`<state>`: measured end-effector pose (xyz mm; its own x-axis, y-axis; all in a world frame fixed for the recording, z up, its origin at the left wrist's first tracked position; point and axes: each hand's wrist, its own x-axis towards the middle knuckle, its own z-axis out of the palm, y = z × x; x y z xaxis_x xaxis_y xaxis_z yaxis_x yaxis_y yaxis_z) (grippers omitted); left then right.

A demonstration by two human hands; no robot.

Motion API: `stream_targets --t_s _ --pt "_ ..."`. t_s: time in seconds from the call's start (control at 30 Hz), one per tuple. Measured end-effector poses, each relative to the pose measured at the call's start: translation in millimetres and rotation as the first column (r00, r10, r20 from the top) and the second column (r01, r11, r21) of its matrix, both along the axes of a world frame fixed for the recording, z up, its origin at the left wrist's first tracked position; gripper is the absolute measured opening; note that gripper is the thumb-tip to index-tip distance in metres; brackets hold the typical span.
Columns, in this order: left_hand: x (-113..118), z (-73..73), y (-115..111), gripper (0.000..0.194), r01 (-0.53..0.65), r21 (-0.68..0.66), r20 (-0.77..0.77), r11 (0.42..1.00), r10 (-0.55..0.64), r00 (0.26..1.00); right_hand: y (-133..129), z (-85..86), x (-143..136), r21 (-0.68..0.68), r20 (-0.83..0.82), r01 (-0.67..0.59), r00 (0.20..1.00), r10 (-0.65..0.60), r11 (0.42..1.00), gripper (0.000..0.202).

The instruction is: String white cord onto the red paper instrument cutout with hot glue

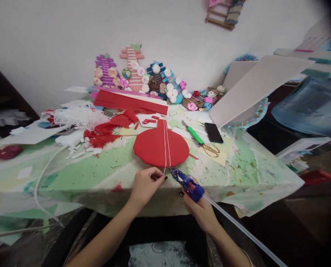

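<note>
A red rounded shape (151, 146) with a short tab at its top lies near the table's front edge. Two white strings (165, 144) run down its face from the tab. Below its lower edge, my left hand (148, 184) pinches the end of the white string between thumb and finger. My right hand (200, 207) is wrapped round a blue glue gun (191, 188), whose tip is at the lower edge of the red shape, just right of the string. A long clear glue stick (237, 224) sticks out of the gun's back.
Red paper scraps (106, 129) and tangled white string (79, 116) lie at left. A green-handled tool (195, 135), gold scissors (210, 150) and a phone (213, 132) lie at right. Flower-decorated crafts (133, 70) lean on the wall; white boards (254, 85) stand at right.
</note>
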<state>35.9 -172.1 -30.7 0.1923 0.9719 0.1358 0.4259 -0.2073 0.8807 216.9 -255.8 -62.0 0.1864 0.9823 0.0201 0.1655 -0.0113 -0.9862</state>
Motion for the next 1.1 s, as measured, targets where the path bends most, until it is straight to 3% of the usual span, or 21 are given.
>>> stream_targets --t_s 0.53,1.1 --pt "0.1 -0.4 0.7 0.009 -0.001 0.008 0.002 1.0 0.001 1.0 -1.5 -12.1 2.6 0.005 0.084 -0.009 0.996 0.008 1.0 0.028" --pt "-1.2 -4.5 0.4 0.007 0.009 0.006 0.037 1.0 -0.01 0.999 -1.1 -8.8 0.6 0.008 0.103 -0.035 0.994 0.034 0.999 0.026"
